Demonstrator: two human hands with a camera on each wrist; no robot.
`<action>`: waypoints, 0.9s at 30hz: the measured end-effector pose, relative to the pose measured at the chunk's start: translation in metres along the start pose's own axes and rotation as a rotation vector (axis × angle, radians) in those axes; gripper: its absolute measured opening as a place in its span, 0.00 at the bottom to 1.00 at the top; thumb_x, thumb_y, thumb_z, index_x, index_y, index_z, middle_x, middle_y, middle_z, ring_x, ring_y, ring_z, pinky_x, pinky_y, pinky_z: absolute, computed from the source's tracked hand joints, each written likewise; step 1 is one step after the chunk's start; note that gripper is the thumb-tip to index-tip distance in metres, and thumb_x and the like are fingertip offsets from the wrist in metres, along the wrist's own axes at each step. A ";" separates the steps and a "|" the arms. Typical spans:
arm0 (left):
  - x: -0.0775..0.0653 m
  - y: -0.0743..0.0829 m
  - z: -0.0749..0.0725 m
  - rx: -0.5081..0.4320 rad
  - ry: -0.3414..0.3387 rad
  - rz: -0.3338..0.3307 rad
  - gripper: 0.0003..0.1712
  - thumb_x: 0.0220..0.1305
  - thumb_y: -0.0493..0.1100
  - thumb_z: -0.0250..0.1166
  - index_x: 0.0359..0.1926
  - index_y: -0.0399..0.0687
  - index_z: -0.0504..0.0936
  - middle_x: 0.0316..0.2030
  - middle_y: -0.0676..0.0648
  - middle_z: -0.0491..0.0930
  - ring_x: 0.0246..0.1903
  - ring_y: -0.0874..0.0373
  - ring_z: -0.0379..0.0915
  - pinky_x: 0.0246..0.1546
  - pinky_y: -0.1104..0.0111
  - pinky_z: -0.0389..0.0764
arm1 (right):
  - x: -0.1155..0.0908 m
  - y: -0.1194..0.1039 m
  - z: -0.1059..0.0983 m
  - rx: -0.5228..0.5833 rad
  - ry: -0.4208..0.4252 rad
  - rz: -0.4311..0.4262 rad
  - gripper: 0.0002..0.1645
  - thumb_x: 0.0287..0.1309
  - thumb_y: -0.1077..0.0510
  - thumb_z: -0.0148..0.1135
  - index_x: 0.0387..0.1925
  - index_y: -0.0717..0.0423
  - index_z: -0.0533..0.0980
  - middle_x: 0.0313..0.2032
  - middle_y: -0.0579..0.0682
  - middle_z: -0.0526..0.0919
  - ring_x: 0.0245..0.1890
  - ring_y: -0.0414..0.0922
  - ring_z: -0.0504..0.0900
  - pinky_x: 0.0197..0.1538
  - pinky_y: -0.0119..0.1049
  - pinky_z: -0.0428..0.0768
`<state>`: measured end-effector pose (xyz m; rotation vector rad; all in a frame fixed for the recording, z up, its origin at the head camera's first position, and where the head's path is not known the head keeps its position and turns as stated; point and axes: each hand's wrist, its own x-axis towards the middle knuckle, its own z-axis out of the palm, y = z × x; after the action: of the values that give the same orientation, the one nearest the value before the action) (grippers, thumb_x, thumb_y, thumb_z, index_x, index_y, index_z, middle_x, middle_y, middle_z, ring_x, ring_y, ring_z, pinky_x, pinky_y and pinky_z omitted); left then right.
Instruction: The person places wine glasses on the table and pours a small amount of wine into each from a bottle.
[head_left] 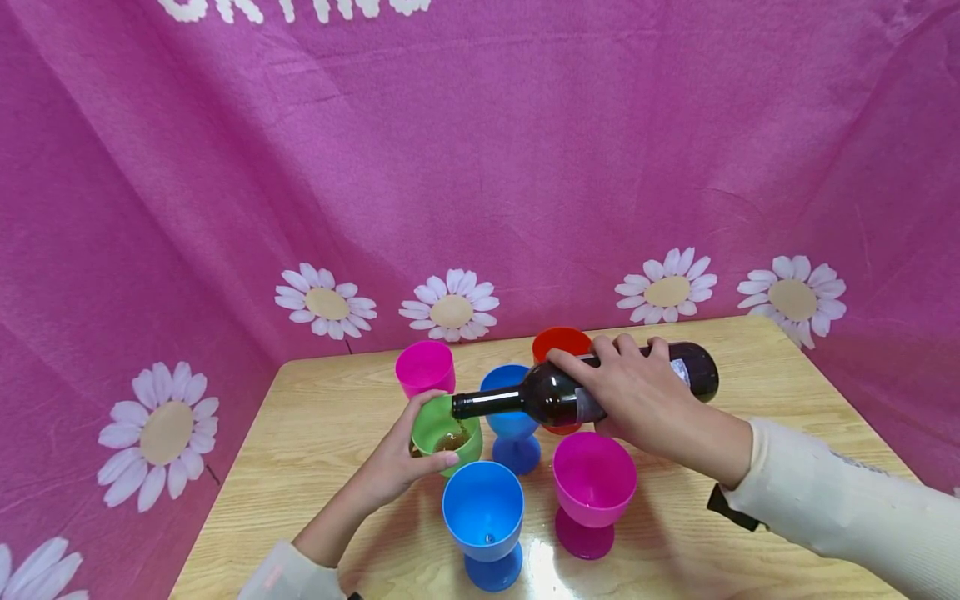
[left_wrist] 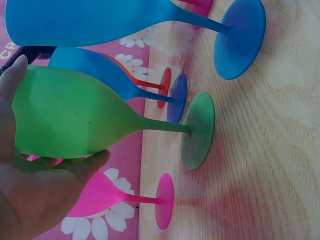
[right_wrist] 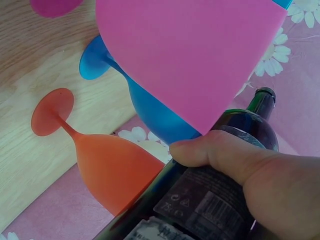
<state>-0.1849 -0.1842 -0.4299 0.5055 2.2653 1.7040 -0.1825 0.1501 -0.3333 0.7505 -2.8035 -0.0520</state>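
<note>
My left hand (head_left: pixel 399 457) grips the bowl of a green goblet (head_left: pixel 474 448), thumb on the near side and fingers around the far side. In the left wrist view the foot of the green goblet (left_wrist: pixel 198 131) stands on the table. My right hand (head_left: pixel 641 389) holds a dark wine bottle (head_left: pixel 551 392) around its body, tilted nearly level with its neck pointing left. The mouth of the bottle is over the green goblet's rim. A thin stream of brown liquid (head_left: pixel 452 442) runs from it and pools inside the goblet. A back label (right_wrist: pixel 205 200) shows on the bottle.
Close around stand a near blue goblet (head_left: pixel 483 510), a near pink goblet (head_left: pixel 594 481), a farther blue goblet (head_left: pixel 512 427), a far pink goblet (head_left: pixel 425 367) and a red goblet (head_left: pixel 561 340) partly behind the bottle. A pink flowered cloth (head_left: pixel 525 183) hangs behind the wooden table (head_left: pixel 300 467).
</note>
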 end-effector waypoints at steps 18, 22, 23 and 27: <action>0.001 -0.001 0.000 0.000 -0.003 -0.006 0.46 0.65 0.46 0.74 0.76 0.55 0.57 0.65 0.41 0.71 0.63 0.42 0.71 0.55 0.58 0.83 | 0.001 -0.001 0.000 0.006 0.003 0.001 0.61 0.32 0.45 0.90 0.72 0.35 0.69 0.51 0.62 0.80 0.50 0.61 0.78 0.46 0.65 0.74; 0.000 -0.001 0.000 0.004 -0.001 -0.009 0.46 0.65 0.47 0.74 0.76 0.56 0.57 0.65 0.42 0.71 0.63 0.42 0.71 0.55 0.58 0.83 | 0.001 -0.001 0.000 0.006 -0.001 0.003 0.61 0.32 0.46 0.90 0.72 0.35 0.69 0.51 0.62 0.80 0.51 0.61 0.78 0.47 0.66 0.74; 0.000 -0.001 -0.001 0.006 0.001 -0.010 0.46 0.64 0.47 0.74 0.76 0.56 0.57 0.65 0.42 0.71 0.63 0.43 0.71 0.55 0.58 0.83 | 0.001 -0.001 0.000 0.005 -0.001 0.004 0.62 0.32 0.46 0.90 0.72 0.35 0.69 0.52 0.62 0.80 0.51 0.61 0.78 0.47 0.66 0.74; 0.000 -0.001 0.000 0.001 0.001 -0.004 0.46 0.64 0.47 0.74 0.75 0.57 0.57 0.65 0.42 0.71 0.63 0.43 0.71 0.55 0.58 0.83 | 0.001 -0.001 0.000 0.006 0.003 0.000 0.62 0.32 0.45 0.90 0.72 0.35 0.69 0.52 0.62 0.80 0.50 0.61 0.78 0.46 0.65 0.74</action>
<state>-0.1853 -0.1846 -0.4309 0.5002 2.2661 1.7019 -0.1824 0.1488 -0.3332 0.7512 -2.8025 -0.0429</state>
